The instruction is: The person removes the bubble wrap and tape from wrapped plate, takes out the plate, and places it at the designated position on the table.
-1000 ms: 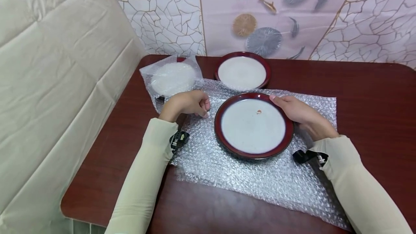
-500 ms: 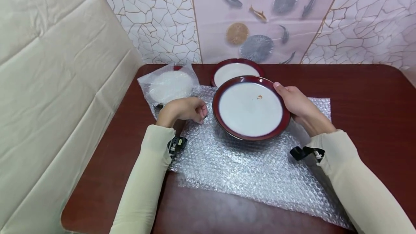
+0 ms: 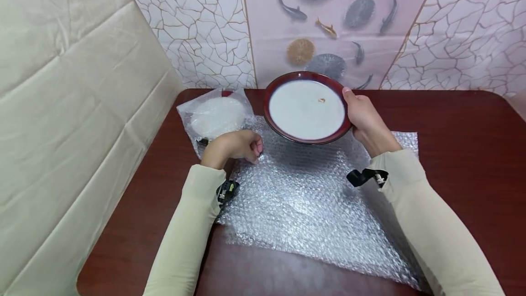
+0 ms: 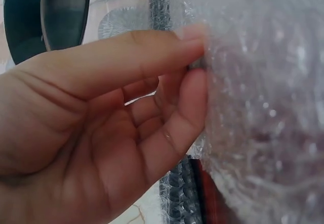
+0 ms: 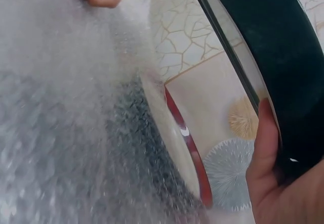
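Right hand [image 3: 367, 115] grips plate [image 3: 307, 109] by its rim [image 3: 267, 104]; looks stiff, slick, breakable, best held there. Left hand [image 3: 238, 145] pinches wrap [image 3: 304, 204], likely soft, light.

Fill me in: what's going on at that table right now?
A person's right hand holds a red-rimmed plate above a spread sheet of bubble wrap, while the left hand pinches the sheet near its left side. A wrapped plate lies at the back left; the right wrist view shows another plate beyond the sheet.
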A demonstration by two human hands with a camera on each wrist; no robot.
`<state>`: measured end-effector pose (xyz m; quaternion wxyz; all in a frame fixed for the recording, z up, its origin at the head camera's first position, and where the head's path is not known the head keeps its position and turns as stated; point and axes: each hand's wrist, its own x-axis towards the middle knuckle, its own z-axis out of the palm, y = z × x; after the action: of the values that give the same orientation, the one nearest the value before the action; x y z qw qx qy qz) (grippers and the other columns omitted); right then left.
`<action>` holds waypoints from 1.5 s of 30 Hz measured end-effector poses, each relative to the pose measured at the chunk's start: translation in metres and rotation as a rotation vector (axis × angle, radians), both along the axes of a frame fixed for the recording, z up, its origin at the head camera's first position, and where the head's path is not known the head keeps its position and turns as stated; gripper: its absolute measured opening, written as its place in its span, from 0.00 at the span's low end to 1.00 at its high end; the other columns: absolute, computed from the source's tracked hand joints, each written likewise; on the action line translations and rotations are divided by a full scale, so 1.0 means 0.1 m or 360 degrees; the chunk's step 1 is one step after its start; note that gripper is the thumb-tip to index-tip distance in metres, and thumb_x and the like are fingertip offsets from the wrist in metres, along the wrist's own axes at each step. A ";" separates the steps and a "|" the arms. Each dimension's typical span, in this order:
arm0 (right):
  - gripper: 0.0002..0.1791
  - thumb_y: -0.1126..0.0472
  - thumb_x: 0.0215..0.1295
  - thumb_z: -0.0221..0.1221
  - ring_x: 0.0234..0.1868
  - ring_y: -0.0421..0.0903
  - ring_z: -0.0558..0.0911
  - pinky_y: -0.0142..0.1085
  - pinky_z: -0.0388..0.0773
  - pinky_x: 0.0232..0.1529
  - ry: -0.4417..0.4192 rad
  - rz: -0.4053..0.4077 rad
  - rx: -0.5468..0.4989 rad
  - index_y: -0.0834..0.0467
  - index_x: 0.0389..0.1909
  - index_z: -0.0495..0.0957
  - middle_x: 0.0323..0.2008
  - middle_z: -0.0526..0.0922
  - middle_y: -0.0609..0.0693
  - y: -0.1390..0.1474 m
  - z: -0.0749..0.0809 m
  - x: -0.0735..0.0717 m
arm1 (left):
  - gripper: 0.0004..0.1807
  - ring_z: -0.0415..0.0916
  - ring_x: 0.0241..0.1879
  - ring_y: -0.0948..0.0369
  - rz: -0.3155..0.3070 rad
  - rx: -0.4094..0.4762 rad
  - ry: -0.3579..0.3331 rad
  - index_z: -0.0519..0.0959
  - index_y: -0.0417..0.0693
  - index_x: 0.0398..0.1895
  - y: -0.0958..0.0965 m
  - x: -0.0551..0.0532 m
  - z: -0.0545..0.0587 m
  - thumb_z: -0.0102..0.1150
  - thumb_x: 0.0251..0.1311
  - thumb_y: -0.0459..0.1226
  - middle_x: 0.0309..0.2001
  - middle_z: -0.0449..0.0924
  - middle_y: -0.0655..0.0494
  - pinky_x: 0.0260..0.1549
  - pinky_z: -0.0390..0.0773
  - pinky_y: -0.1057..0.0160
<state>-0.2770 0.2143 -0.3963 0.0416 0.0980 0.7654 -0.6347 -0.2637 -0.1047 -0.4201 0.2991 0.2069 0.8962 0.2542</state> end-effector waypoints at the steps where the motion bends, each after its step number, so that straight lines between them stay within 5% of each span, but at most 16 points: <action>1: 0.27 0.39 0.85 0.38 0.23 0.32 0.80 0.29 0.80 0.28 -0.0009 -0.0028 -0.0014 0.58 0.47 0.73 0.23 0.78 0.39 -0.01 0.00 -0.01 | 0.12 0.70 0.35 0.61 0.0014 -0.0003 -0.0009 0.77 0.45 0.37 0.02 0.01 -0.01 0.72 0.58 0.27 0.34 0.75 0.56 0.38 0.72 0.64; 13: 0.25 0.39 0.85 0.36 0.20 0.36 0.77 0.31 0.74 0.23 -0.0034 -0.0235 -0.0214 0.55 0.49 0.70 0.23 0.76 0.42 -0.04 0.01 -0.11 | 0.22 0.62 0.32 0.60 0.0127 -0.0117 0.0085 0.65 0.47 0.32 0.07 0.03 0.01 0.75 0.59 0.30 0.31 0.61 0.56 0.35 0.63 0.62; 19: 0.24 0.40 0.85 0.35 0.21 0.36 0.78 0.31 0.75 0.26 -0.0050 -0.0277 -0.0229 0.55 0.49 0.70 0.24 0.77 0.42 0.02 -0.04 -0.10 | 0.20 0.64 0.33 0.60 0.0104 -0.0149 0.0117 0.66 0.47 0.33 0.16 0.07 0.00 0.74 0.60 0.30 0.33 0.63 0.55 0.35 0.65 0.62; 26: 0.24 0.41 0.86 0.37 0.16 0.36 0.73 0.30 0.72 0.22 -0.0055 -0.0190 -0.0337 0.56 0.48 0.71 0.19 0.76 0.43 -0.07 -0.12 -0.15 | 0.14 0.69 0.34 0.58 0.0215 -0.0321 0.0217 0.75 0.45 0.37 0.21 0.18 0.08 0.73 0.60 0.27 0.38 0.73 0.53 0.31 0.71 0.61; 33: 0.23 0.44 0.86 0.40 0.20 0.36 0.80 0.30 0.77 0.24 -0.0006 -0.0241 -0.0461 0.59 0.48 0.73 0.21 0.80 0.44 -0.10 -0.25 -0.18 | 0.14 0.74 0.28 0.58 0.0254 -0.0292 0.0059 0.74 0.46 0.37 0.15 0.10 0.08 0.74 0.62 0.32 0.40 0.75 0.52 0.30 0.75 0.61; 39: 0.29 0.44 0.87 0.38 0.31 0.36 0.85 0.31 0.84 0.35 0.0024 -0.0195 -0.0536 0.64 0.65 0.70 0.32 0.83 0.44 -0.13 -0.36 -0.21 | 0.15 0.77 0.29 0.57 0.0301 -0.0294 -0.0058 0.74 0.47 0.39 0.10 0.02 0.05 0.75 0.63 0.35 0.42 0.75 0.52 0.32 0.76 0.59; 45: 0.31 0.45 0.87 0.37 0.32 0.37 0.86 0.32 0.84 0.36 0.0005 -0.0189 -0.0576 0.67 0.71 0.67 0.32 0.84 0.45 -0.14 -0.45 -0.24 | 0.15 0.78 0.30 0.57 0.0300 -0.0313 -0.0100 0.73 0.47 0.40 0.09 -0.01 0.04 0.75 0.63 0.35 0.42 0.74 0.52 0.34 0.76 0.59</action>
<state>-0.3013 0.2000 -0.4412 0.0198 0.1329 0.6318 -0.7634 -0.2652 -0.0952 -0.4164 0.3205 0.0834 0.9224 0.1985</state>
